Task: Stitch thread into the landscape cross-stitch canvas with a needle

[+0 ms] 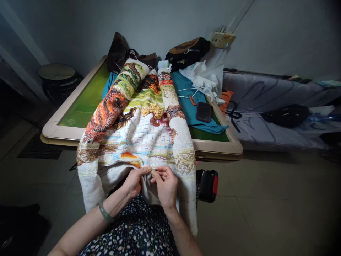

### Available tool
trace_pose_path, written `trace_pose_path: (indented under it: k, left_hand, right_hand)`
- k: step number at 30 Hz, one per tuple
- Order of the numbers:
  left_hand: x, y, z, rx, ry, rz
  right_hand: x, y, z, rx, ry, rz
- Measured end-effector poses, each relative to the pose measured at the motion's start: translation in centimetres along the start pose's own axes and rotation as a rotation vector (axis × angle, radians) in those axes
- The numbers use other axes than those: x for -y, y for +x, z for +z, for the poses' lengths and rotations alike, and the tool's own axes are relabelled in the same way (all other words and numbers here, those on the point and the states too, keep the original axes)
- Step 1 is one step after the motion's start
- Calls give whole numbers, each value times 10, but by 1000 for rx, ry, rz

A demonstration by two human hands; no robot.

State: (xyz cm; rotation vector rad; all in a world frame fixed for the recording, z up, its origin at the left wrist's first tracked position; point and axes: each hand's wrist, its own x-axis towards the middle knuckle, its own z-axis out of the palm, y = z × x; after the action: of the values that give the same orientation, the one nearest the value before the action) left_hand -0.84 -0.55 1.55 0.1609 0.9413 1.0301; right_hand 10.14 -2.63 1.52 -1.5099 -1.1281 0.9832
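Embroidery cloth (138,142): a large gridded canvas, partly stitched with coloured pictures, was draped from the table (80,131) down to the person's lap; its two side edges were rolled up.
How it would handle: it looked soft and limp, light for its size, not fragile; the stitched parts seemed thicker and a little stiffer than the bare white grid.
Where to take hold: probably at the near edge, pinching a fold between thumb and fingers, because the loose cloth would slide if only pressed flat; the rolled sides could also give a firm grip.
Left hand (133,183): it was closed narrow, pinching the near edge of the cloth from the left; a green bangle (105,212) was on this wrist.
Right hand (166,185): its fingers were pinched together just at the same spot of the cloth, almost touching the left fingertips; a needle or thread there was too small to tell.
Cloth relative to hands: the worked spot lay directly between the two hands, above the lap; the rest stretched away from them, up over the table edge.
Yarn bundle (152,110): yellow threads lay on the cloth, well apart from both hands.
Phone (204,112): it lay on a blue fabric (190,92) on the table, to the right, far from the hands.
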Motion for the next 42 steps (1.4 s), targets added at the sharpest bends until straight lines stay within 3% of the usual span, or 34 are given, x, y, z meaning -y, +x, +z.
trace_pose_path:
  k: [6, 9, 12, 16, 20, 24, 28, 31, 42]
  left_hand:
    - [0, -1, -6, 81, 48, 35]
    - [-2, -2, -5, 84, 59, 74]
    - [-2, -3, -3, 111, 54, 112]
    - [-2, -3, -3, 90, 31, 155]
    - [-1, -3, -2, 58, 32, 156]
    - [0, -3, -2, 65, 38, 169]
    - [1, -3, -4, 33, 70, 156]
    - [2, -2, -5, 17, 68, 155]
    - [2, -2, -6, 19, 79, 140]
  right_hand:
    - [17, 12, -8, 213, -310, -146]
    - [27, 16, -15, 185, -353, -183]
    - [37, 20, -23, 104, -40, -134]
    - [48, 27, -38, 198, 581, -6]
    - [49, 28, -48, 92, 739, -98]
    - [32, 18, -43, 91, 531, -69]
    - [11, 6, -31, 260, 173, 52]
    - [2, 0, -24, 301, -23, 27]
    - [4, -1, -18, 247, -175, -94]
